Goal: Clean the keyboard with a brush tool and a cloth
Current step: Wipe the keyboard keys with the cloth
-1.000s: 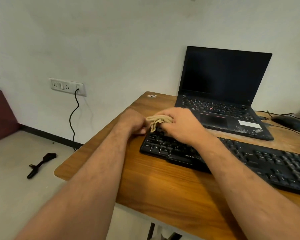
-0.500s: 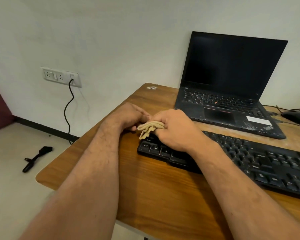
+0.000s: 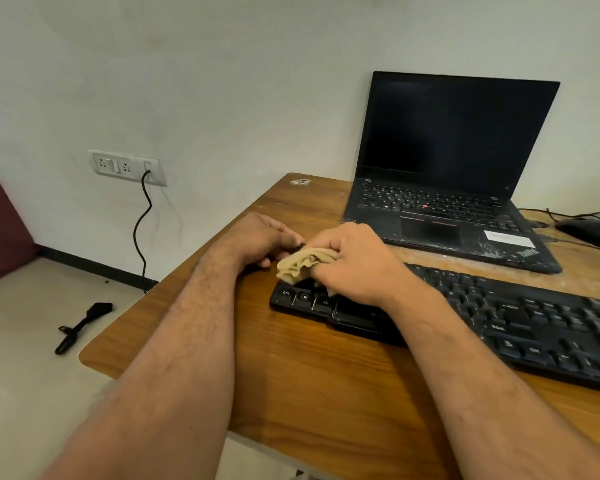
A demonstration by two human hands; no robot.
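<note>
Wooden desk [image 3: 291,386]: right hand [image 3: 357,263] fingers bunching beige cloth [image 3: 303,263] on black keyboard [image 3: 499,317], left hand [image 3: 260,240] fingers curled at its corner.

One keyboard [image 3: 499,320], one cloth [image 3: 303,263], one laptop [image 3: 447,188]

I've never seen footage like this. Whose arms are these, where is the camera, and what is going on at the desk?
There is no machine here: the arms belong to a person wearing a camera on the head, so you look forward and down, as they do. The single picture is that one view.

The right hand grips a bunched beige cloth and presses it on the left end of a black keyboard. The left hand is curled at that end's far corner, seemingly steadying it; what its fingers touch is hidden.

The keyboard lies on a wooden desk. Behind it stands an open laptop with a dark screen, and a mouse sits at the far right. A black tool, possibly the brush, lies on the floor to the left.
</note>
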